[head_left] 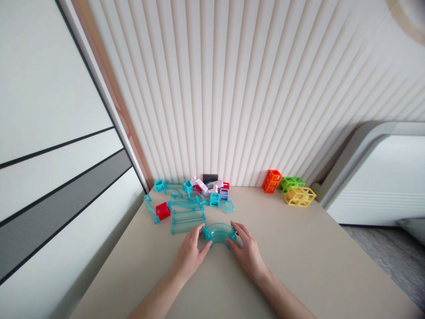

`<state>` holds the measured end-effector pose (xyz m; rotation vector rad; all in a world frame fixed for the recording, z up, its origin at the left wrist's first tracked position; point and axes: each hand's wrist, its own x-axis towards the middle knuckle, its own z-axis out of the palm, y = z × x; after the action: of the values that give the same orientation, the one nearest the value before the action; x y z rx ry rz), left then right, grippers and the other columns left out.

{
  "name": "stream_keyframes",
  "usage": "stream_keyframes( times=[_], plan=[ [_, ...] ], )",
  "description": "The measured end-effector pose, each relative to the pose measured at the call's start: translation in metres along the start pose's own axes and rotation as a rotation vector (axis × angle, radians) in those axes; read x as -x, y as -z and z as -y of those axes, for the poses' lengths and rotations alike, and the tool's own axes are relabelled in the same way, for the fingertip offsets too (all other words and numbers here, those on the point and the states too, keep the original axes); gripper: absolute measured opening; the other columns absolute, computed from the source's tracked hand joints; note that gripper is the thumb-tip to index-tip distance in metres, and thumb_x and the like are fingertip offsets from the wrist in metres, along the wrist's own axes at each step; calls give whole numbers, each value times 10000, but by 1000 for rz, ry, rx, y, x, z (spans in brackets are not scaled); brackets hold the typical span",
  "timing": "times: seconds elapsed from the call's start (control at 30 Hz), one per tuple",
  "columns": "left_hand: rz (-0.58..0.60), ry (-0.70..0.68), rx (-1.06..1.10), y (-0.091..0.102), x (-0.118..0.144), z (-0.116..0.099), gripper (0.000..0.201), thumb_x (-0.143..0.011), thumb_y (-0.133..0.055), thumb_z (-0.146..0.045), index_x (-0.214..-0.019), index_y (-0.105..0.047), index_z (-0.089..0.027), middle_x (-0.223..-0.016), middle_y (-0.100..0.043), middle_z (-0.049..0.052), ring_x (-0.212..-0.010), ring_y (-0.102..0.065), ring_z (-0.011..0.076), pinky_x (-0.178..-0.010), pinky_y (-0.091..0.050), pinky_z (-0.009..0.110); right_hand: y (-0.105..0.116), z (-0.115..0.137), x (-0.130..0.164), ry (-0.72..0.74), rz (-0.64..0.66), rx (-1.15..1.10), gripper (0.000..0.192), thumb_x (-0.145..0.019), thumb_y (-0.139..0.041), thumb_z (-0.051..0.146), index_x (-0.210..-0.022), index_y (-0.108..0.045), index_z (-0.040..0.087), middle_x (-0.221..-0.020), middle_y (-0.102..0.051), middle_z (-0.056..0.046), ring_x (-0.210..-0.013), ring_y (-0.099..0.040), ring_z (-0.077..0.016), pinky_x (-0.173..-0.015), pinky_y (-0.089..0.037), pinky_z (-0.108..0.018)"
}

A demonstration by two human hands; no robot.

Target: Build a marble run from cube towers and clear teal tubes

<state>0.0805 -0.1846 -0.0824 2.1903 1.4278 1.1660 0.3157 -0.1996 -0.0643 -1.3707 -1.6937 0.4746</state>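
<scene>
A curved, see-through teal track piece (pixel 219 231) rests on or just above the table in front of me, arched away from me. My left hand (pixel 192 248) grips its left end between thumb and fingers. At the opposite end, my right hand (pixel 245 248) has thumb and fingers around it in the same way. Close behind my left hand lie straight teal track pieces (pixel 188 220), side by side. A clear teal flat piece with a round shape (pixel 227 206) lies beyond the curve.
Left of centre, several more track pieces, a red cube frame (pixel 163 211) and a teal cube frame (pixel 214 200) lie scattered near lilac pieces (pixel 199 184). Orange (pixel 272 181), green (pixel 291 184) and yellow frames (pixel 299 196) stand at the back right. A ribbed wall (pixel 226 97) borders the table (pixel 299 257).
</scene>
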Motion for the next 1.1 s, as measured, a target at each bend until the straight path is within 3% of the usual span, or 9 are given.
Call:
stream_keyframes(
  times=[0.33,0.53,1.1],
  plan=[
    [79,19,4,-2,3,2,652,-828,-704,-237,-1405,-401,-235,-1258,-658,127,-1155,-660,283,-988,-560,494,5,8,1,50,-3,26,383,-914,-666,364,-1277,-655,244,-1221,-677,-108,-1110,-674,-254,-973,-570,-379],
    [57,1,-49,-4,4,2,619,-830,-700,-193,-1372,-405,-238,-1237,-664,118,-1145,-666,275,-971,-570,473,6,14,1,75,3,10,229,-891,-677,323,-1106,-660,245,-1124,-681,-92,-1047,-675,-247,-919,-581,-367],
    [22,-27,-111,0,0,-4,508,-868,-654,-228,-1334,-453,-222,-1172,-679,116,-1093,-672,290,-931,-575,478,6,16,2,99,59,65,263,-911,-647,287,-1170,-615,258,-1172,-652,-86,-1110,-645,-247,-974,-555,-390]
  ],
)
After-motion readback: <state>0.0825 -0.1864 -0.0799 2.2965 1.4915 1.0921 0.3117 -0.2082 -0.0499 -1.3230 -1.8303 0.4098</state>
